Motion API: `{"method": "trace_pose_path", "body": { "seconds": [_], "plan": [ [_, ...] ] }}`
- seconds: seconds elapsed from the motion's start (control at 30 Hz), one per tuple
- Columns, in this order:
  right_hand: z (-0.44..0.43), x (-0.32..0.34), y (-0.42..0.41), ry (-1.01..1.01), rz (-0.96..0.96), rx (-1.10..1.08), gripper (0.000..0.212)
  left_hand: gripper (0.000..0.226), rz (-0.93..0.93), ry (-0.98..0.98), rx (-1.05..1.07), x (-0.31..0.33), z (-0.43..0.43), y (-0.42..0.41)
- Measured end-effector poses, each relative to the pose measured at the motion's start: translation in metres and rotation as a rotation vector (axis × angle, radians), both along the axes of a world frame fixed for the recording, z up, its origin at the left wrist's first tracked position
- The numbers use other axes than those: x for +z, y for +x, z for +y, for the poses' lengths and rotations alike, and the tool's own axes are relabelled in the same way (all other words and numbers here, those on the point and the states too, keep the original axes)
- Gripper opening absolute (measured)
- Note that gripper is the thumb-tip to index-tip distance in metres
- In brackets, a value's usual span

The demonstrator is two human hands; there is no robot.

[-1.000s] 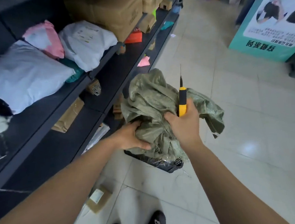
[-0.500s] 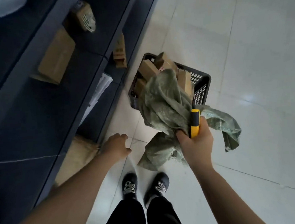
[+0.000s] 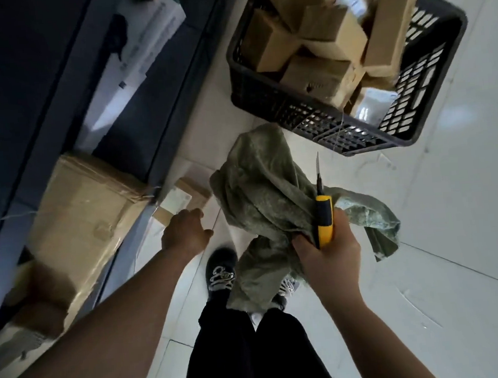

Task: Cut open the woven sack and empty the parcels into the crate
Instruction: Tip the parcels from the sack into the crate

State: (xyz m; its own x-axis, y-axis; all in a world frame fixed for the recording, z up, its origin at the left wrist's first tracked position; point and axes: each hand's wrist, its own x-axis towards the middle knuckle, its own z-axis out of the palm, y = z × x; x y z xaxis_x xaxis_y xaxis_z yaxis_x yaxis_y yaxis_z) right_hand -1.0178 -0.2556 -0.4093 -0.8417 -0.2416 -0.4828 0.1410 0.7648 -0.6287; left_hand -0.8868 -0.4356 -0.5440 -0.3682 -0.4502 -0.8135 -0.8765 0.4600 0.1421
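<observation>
The woven sack (image 3: pixel 260 194), olive green and crumpled, hangs limp in the air above your feet, just on your side of the crate and apart from it. Your right grip (image 3: pixel 327 257) is clamped on a bunched fold of the sack. The same fist holds a utility knife (image 3: pixel 323 221) by its yellow and black handle. The knife's thin blade is out and points up and away from you, toward the crate. One loose flap of the sack trails off to the right of your fist, and another drops down in front of your legs.

The black plastic crate (image 3: pixel 357 141) stands on the floor ahead of you. It holds a jumble of brown cardboard parcels (image 3: pixel 333 27), and a white pouch (image 3: pixel 372 107) leans in its near right corner.

Your left grip (image 3: pixel 184 232) holds nothing. Its fingers are loosely curled, and it hangs low to the left of the sack, over a small labelled box (image 3: pixel 180 200) that lies on the floor by the shelving.

The dark shelving (image 3: pixel 25 87) runs along your left side. A large taped carton (image 3: pixel 85 207) sits on its lowest shelf, and a white printed box (image 3: pixel 141 42) lies on the shelf farther along. Below, your black trousers (image 3: pixel 254 352) and a black shoe (image 3: pixel 220 271) show against the pale tiled floor (image 3: pixel 453 232).
</observation>
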Motion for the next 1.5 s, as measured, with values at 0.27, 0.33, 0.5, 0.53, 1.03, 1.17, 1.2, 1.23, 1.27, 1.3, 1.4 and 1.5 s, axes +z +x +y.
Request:
{"method": "trace_pose_path", "body": {
  "seconds": [0.27, 0.33, 0.5, 0.53, 1.03, 1.17, 1.2, 1.23, 1.27, 1.3, 1.4, 1.5],
  "plan": [
    [-0.018, -0.104, 0.012, 0.016, -0.052, 0.077, 0.026, 0.066, -0.048, -0.091, 0.003, -0.104, -0.012, 0.024],
    [-0.022, -0.125, 0.012, 0.032, -0.047, 0.105, 0.026, 0.077, -0.037, -0.145, 0.021, -0.125, -0.014, 0.026],
    [-0.028, -0.166, 0.011, 0.060, -0.049, 0.138, 0.025, 0.109, -0.007, -0.310, 0.028, -0.171, -0.019, 0.034],
    [-0.028, -0.173, 0.011, 0.065, -0.046, 0.150, 0.025, 0.114, -0.014, -0.320, 0.043, -0.178, -0.021, 0.035],
    [-0.020, -0.199, 0.017, 0.135, -0.078, 0.174, 0.026, 0.114, -0.073, -0.291, 0.143, -0.176, -0.027, 0.011],
    [-0.013, -0.157, 0.011, 0.123, -0.115, 0.140, 0.028, 0.110, 0.024, -0.126, 0.414, -0.120, -0.012, 0.003],
    [-0.010, -0.143, 0.009, 0.126, -0.114, 0.121, 0.028, 0.109, 0.022, -0.100, 0.448, -0.104, -0.009, 0.001],
    [-0.006, -0.128, 0.007, 0.130, -0.112, 0.094, 0.027, 0.108, 0.015, -0.085, 0.462, -0.088, -0.005, -0.002],
    [-0.001, -0.112, 0.005, 0.133, -0.112, 0.063, 0.026, 0.108, 0.010, -0.077, 0.463, -0.072, -0.001, -0.006],
    [0.004, -0.095, 0.002, 0.134, -0.115, 0.032, 0.026, 0.108, 0.012, -0.076, 0.456, -0.054, 0.003, -0.011],
    [0.022, -0.039, -0.009, 0.127, -0.120, -0.053, 0.024, 0.114, 0.043, -0.086, 0.424, 0.007, 0.010, -0.035],
    [0.042, 0.015, -0.029, 0.138, -0.085, -0.132, 0.025, 0.120, 0.090, -0.115, 0.338, 0.068, 0.012, -0.072]
  ]
}}
